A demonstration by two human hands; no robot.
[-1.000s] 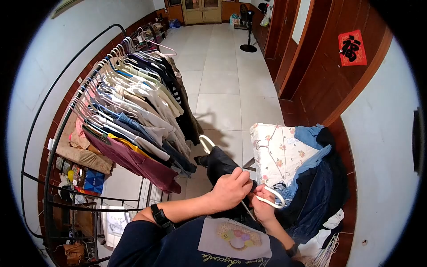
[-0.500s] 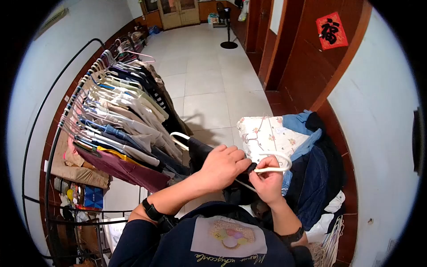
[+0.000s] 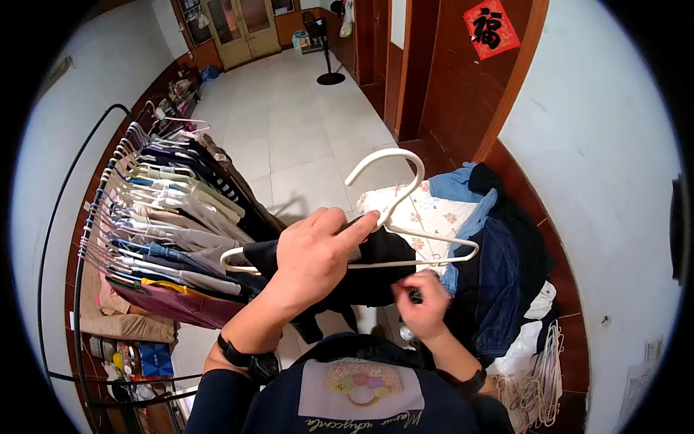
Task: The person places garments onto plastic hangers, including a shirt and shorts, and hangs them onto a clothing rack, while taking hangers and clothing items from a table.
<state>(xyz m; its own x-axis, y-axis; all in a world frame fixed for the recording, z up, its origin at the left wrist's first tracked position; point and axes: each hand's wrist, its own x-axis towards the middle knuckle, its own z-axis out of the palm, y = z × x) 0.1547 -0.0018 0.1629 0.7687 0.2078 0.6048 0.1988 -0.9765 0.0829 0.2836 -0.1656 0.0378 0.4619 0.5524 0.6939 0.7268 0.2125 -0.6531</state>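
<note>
A white plastic hanger (image 3: 421, 173) is held out in front of me, its hook pointing up and its bar running left to right. Black cloth of a garment (image 3: 387, 282) hangs over the bar. My left hand (image 3: 318, 249) is wrapped round the hanger and the cloth left of the hook, with the index finger stretched toward the hook's base. Below the bar on the right, my right hand (image 3: 424, 304) has its fingers curled together against a dark edge of the garment. The garment's lower part is mostly hidden by my arms and body.
A black metal rack (image 3: 87, 231) on the left carries many clothes on hangers, including a maroon garment (image 3: 181, 307). On the right lie a floral cloth (image 3: 376, 199), a pile of dark jeans (image 3: 499, 275) and a bundle of hangers (image 3: 535, 390). A black stand (image 3: 330, 77) is farther off.
The hanger has swung round so its hook points up and its bar lies broadside. My right hand has left the hook end and moved down to the garment. The view has turned right.
</note>
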